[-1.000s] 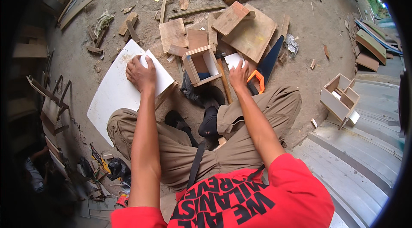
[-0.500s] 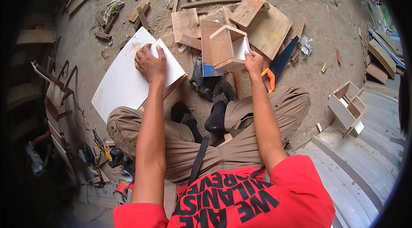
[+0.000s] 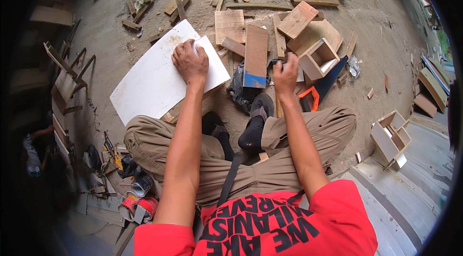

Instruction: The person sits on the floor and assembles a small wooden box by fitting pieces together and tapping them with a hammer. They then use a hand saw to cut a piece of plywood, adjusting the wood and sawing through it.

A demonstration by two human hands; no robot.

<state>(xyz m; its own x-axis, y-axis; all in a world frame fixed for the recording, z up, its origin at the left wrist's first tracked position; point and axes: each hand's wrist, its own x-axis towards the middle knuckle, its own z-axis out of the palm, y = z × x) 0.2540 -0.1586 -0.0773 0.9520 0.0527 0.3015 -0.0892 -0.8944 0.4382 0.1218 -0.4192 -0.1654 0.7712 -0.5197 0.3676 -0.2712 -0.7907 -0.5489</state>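
My left hand [image 3: 191, 63] is closed over a small white-faced board [image 3: 215, 65], its fingers curled at the far edge. That board lies over the right part of a larger white panel [image 3: 147, 73]. My right hand [image 3: 285, 76] is off the ground with thumb and fingers apart, somewhat blurred, and nothing shows in it. Just right of it, a small open wooden box [image 3: 319, 59] with a pale inside rests tilted among the scraps. A brown board with a blue end [image 3: 255, 53] lies between my hands.
A handsaw [image 3: 330, 80] with an orange handle [image 3: 308, 98] lies near my right knee. Several wood offcuts [image 3: 230, 25] are scattered ahead. Another compartmented box [image 3: 390, 135] stands on metal sheeting [image 3: 400, 198] at right. Paint cans [image 3: 144, 208] sit at lower left.
My right hand has let go of the small wooden box, which now sits farther right by the saw. My left hand stays on the small white-faced board.
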